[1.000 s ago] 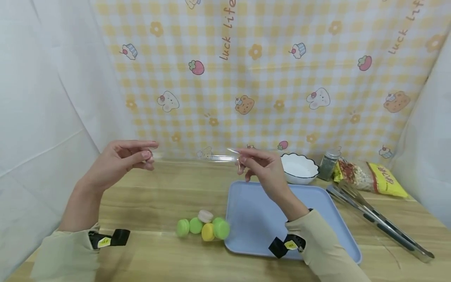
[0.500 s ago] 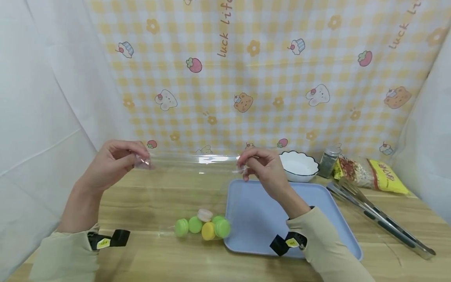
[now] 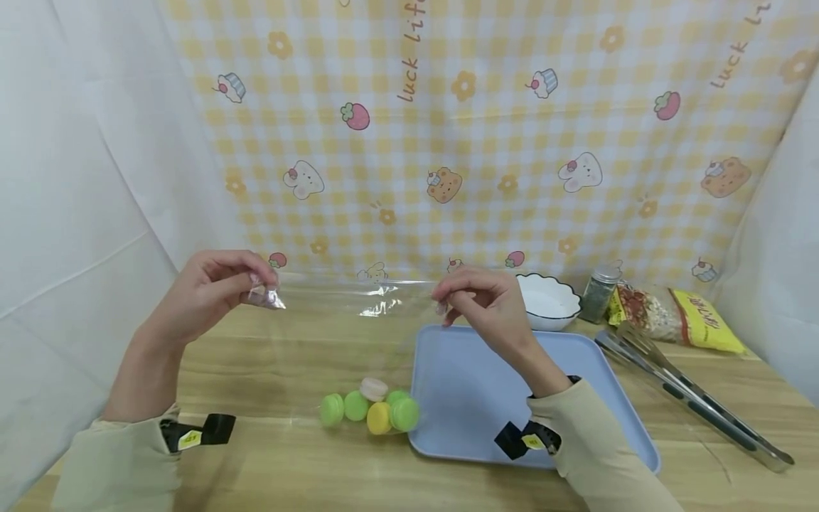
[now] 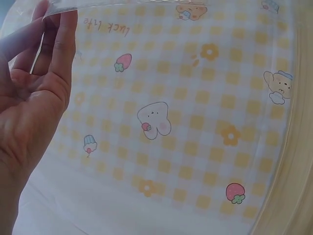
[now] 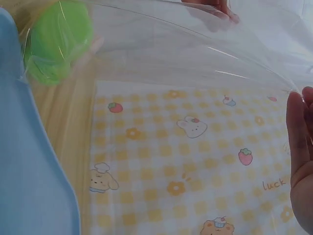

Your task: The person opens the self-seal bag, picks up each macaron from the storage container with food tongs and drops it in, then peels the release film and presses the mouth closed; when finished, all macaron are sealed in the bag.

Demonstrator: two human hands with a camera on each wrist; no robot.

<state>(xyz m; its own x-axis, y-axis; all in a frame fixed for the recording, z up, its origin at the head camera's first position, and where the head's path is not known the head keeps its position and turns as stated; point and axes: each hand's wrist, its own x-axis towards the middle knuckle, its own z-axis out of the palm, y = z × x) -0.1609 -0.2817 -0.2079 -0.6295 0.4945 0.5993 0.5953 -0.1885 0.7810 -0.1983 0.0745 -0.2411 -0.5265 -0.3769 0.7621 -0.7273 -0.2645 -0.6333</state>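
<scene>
Between both hands a clear plastic bag (image 3: 377, 309) is stretched wide, its top edge taut and shiny. My left hand (image 3: 220, 288) pinches one upper corner, where the film (image 3: 271, 295) bunches up and glints. At the opposite corner my right hand (image 3: 483, 302) grips the film between thumb and fingers. Several macarons, among them a green macaron (image 3: 332, 410), a yellow macaron (image 3: 379, 418) and a pale pink macaron (image 3: 374, 388), cluster at the bag's lower end. Clear film passes over a green macaron (image 5: 61, 39) in the right wrist view.
A blue tray (image 3: 505, 412) lies on the wooden table (image 3: 256, 469), right of the macarons. Behind it are a scalloped white bowl (image 3: 547, 302), a small jar (image 3: 598, 295) and a yellow food packet (image 3: 681, 316). Metal tongs (image 3: 697, 398) lie at the right.
My left fingers have curled downward, bunching the bag's corner beneath them. The right fingers have closed lower over their corner. The macarons have barely moved.
</scene>
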